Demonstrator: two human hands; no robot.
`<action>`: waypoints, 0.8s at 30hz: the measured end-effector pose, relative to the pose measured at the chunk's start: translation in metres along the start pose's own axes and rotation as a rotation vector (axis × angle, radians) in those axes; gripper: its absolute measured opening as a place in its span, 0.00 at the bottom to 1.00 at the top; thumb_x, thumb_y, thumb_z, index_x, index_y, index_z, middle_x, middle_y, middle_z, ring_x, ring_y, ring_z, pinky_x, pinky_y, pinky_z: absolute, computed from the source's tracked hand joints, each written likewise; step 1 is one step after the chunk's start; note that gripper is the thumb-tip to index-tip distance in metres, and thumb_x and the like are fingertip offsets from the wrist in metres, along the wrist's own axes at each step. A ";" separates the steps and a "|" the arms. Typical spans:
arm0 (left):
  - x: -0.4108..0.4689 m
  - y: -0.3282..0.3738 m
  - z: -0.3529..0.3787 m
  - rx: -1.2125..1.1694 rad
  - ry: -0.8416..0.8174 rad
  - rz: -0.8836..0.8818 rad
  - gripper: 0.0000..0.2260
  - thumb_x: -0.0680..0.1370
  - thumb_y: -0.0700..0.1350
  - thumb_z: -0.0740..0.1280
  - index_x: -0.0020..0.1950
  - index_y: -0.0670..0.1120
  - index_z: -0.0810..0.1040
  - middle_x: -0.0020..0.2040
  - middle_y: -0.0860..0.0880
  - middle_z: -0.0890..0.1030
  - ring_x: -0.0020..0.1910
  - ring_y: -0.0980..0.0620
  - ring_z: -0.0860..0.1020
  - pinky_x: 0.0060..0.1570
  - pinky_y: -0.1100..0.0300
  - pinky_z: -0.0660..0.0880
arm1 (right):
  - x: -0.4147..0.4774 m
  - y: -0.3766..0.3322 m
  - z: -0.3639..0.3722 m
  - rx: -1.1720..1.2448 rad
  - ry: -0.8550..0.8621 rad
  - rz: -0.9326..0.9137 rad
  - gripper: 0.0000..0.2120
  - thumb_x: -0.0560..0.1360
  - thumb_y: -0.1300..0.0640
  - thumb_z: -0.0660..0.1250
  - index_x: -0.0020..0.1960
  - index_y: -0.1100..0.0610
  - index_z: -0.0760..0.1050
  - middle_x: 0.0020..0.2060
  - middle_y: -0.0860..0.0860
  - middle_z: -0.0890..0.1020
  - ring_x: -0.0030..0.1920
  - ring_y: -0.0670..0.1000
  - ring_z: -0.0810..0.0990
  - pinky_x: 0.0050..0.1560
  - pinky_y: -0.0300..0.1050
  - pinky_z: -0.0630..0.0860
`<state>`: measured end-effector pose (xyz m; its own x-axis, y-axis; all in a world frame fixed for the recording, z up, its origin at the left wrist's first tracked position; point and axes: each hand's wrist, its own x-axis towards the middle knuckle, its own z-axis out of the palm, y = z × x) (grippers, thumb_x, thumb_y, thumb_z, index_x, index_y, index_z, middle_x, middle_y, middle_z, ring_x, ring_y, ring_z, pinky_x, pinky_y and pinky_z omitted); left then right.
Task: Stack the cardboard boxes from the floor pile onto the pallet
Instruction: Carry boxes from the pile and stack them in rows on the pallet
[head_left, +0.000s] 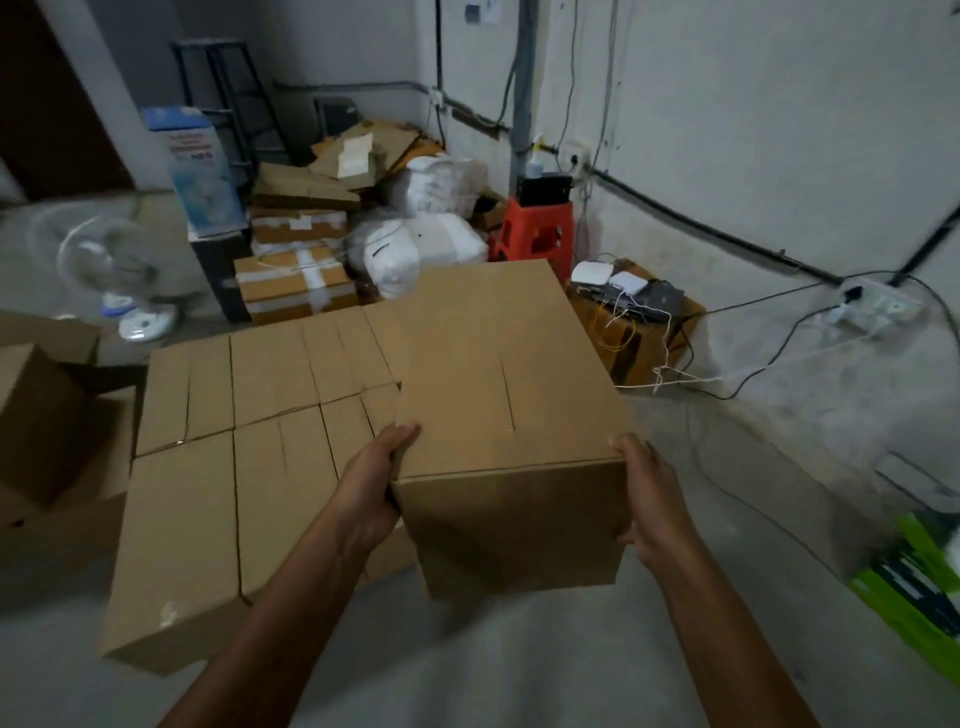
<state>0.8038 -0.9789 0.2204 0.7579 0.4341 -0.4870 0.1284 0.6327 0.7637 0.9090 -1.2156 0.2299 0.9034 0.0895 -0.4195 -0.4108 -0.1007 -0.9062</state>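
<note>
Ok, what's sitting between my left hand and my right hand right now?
One cardboard box, seen in the head view. The left hand grips its left side and the right hand its right side, with both thumbs at the top edge.

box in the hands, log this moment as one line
box: held up | left hand: grips left side | right hand: grips right side | stacked boxes: to its left

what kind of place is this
Likely a storeroom or stock room: a block of plain brown cardboard boxes, taped parcels and white sacks heaped in the corner, bare grey concrete floor.
</note>
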 end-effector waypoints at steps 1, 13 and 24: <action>0.006 0.000 0.008 -0.008 0.010 0.015 0.15 0.82 0.45 0.65 0.66 0.41 0.78 0.48 0.45 0.85 0.48 0.47 0.81 0.46 0.54 0.77 | 0.016 -0.007 -0.001 -0.007 -0.021 -0.001 0.11 0.80 0.47 0.64 0.59 0.49 0.74 0.51 0.48 0.78 0.48 0.50 0.76 0.49 0.59 0.73; 0.168 0.000 0.041 0.027 0.141 0.059 0.11 0.82 0.45 0.62 0.63 0.46 0.79 0.58 0.41 0.82 0.52 0.44 0.80 0.48 0.51 0.80 | 0.236 -0.051 0.044 -0.319 -0.312 0.295 0.08 0.80 0.52 0.64 0.56 0.54 0.73 0.66 0.54 0.70 0.69 0.65 0.67 0.60 0.76 0.71; 0.327 -0.046 0.062 -0.071 0.326 -0.139 0.12 0.80 0.43 0.64 0.62 0.43 0.79 0.48 0.44 0.86 0.46 0.45 0.84 0.41 0.53 0.80 | 0.410 -0.023 0.081 -0.466 -0.353 0.474 0.25 0.78 0.50 0.70 0.73 0.55 0.69 0.75 0.53 0.67 0.75 0.62 0.63 0.55 0.77 0.75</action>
<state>1.0848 -0.9057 0.0522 0.4907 0.5156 -0.7024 0.1625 0.7379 0.6551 1.2790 -1.0964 0.0748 0.5174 0.2372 -0.8222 -0.5800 -0.6093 -0.5407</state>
